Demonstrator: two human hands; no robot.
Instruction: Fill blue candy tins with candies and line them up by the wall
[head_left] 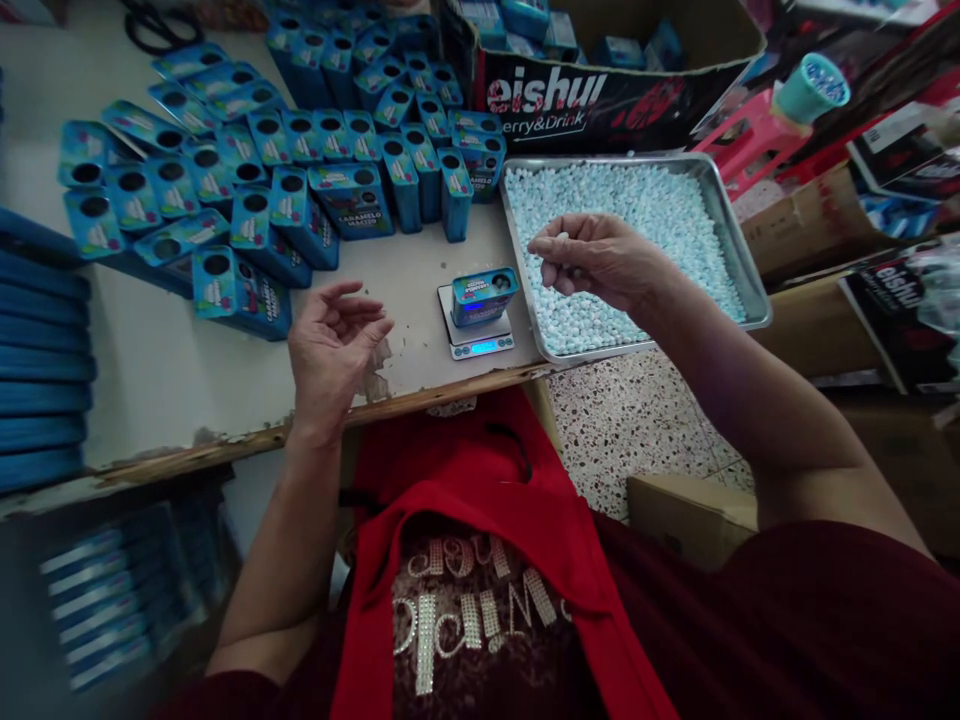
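Observation:
My right hand [592,258] is above a metal tray [759,300] full of small pale blue candies [645,200]. Its thumb and fingers pinch at least one whitish candy [562,238]. On a small digital scale [480,347] with a lit display stands a blue candy tin [484,297], its round top hole showing candies inside. My left hand [334,335] hovers over the table left of the scale, palm inward, fingers loosely curled and apart, holding nothing. Many blue tins [349,205] with round holes stand in rows behind it.
A black printed carton [615,105] with blue packs sits at the back. To the right, a pink stool [757,145] bears a turquoise cup [799,95]. Scissors [161,28] lie at the far left, and blue stacked trays [41,370] stand at the left edge. The table's wooden edge [450,390] is worn.

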